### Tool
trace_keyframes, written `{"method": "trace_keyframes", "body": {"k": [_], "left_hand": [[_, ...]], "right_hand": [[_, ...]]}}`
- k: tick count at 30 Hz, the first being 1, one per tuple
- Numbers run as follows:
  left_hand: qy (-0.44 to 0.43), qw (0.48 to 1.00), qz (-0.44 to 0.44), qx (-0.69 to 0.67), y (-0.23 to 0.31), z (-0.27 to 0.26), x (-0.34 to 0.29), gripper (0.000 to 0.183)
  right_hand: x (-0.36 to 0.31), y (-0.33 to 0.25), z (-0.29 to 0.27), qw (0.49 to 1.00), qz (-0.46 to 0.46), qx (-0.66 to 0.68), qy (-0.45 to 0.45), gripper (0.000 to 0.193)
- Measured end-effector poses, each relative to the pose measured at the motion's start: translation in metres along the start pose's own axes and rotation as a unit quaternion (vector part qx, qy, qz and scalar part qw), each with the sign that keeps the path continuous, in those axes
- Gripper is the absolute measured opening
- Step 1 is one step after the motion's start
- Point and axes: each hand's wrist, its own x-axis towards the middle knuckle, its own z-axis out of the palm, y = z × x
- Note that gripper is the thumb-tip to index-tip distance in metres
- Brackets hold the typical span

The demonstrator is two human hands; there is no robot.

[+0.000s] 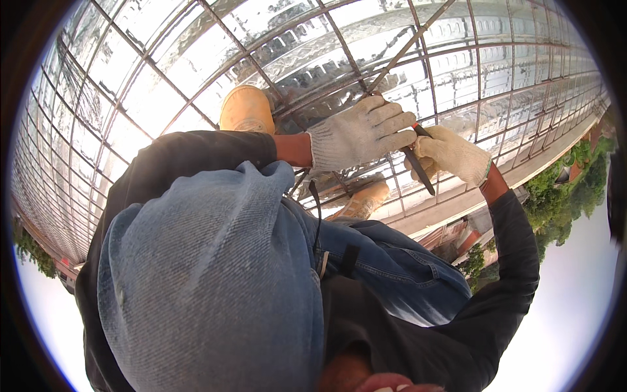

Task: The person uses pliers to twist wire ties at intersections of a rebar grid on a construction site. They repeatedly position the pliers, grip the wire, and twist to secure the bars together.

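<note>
My left hand (362, 132), in a pale knit glove, reaches over the crossing steel bars (428, 62). Its fingers are stretched out side by side, their tips beside the tool; the thumb and what lies under the palm are hidden. My right hand (456, 155), gloved as well, has its fingers curled round a pliers-like tool (420, 173) with dark handles and some red near the top. One dark handle slants down outside the fingers. The tool's working end is hidden beneath my left hand. A longer brown bar (411, 46) slopes up and away just beyond my left hand.
Shiny ribbed metal sheeting (313, 65) lies beneath the bar grid. My tan boots (247, 111) stand among the bars, with my jeans (385, 261) bent at the knee. At the right runs a pale edge (450, 208), with green trees (562, 196) beyond it. Loose thin wires (81, 95) lie far left.
</note>
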Motion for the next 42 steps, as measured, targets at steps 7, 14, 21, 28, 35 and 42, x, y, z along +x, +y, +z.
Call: {"method": "trace_keyframes", "body": {"k": [7,14,21,28,35,42], "left_hand": [[-0.184,0.974,-0.048,-0.121,0.001,0.012,0.077,0.062],[-0.211,0.951,-0.139,-0.176,-0.009,0.023,0.088,0.033],[-0.239,0.934,-0.188,-0.189,-0.010,0.033,0.106,0.025],[-0.145,0.961,-0.173,-0.160,-0.014,0.044,0.101,0.019],[-0.216,0.963,-0.139,-0.085,-0.004,0.027,0.099,0.037],[-0.110,0.994,-0.009,-0.020,0.009,0.033,0.079,0.027]], "right_hand": [[0.014,0.045,0.007,0.971,-0.018,0.237,-0.005,0.029],[-0.055,-0.013,0.062,0.859,-0.087,-0.363,0.350,0.059],[-0.019,-0.005,0.041,0.750,0.007,-0.535,0.388,0.032],[-0.011,-0.003,0.023,0.751,-0.019,-0.538,0.382,0.018],[-0.005,0.023,0.025,0.873,-0.062,-0.377,0.304,0.026],[0.002,0.042,0.008,0.956,0.003,0.278,-0.091,0.023]]}}
